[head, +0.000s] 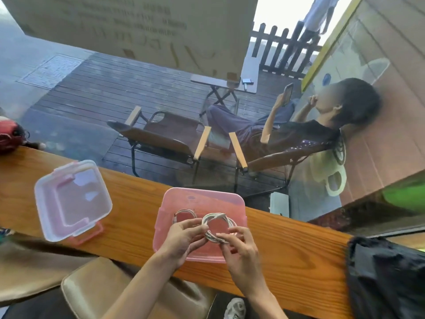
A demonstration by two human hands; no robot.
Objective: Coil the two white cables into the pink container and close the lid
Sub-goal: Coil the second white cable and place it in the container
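Wooden counter [138,203], lid [71,201] left, black bag [386,277] right

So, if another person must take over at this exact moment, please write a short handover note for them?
Left hand: pinches the left side of the coiled white cable, grip closed on it.
Right hand: pinches the lower right of the same coil.
The coil is held over the open pink container on the wooden counter; whether it touches the bottom cannot be told.
The other white cable already lies coiled inside, at the left.
The lid lies on the counter, to the left of the container.
Done: first cable stored, second one coiled.
Left: release the coil into the container, put the lid on, close it.
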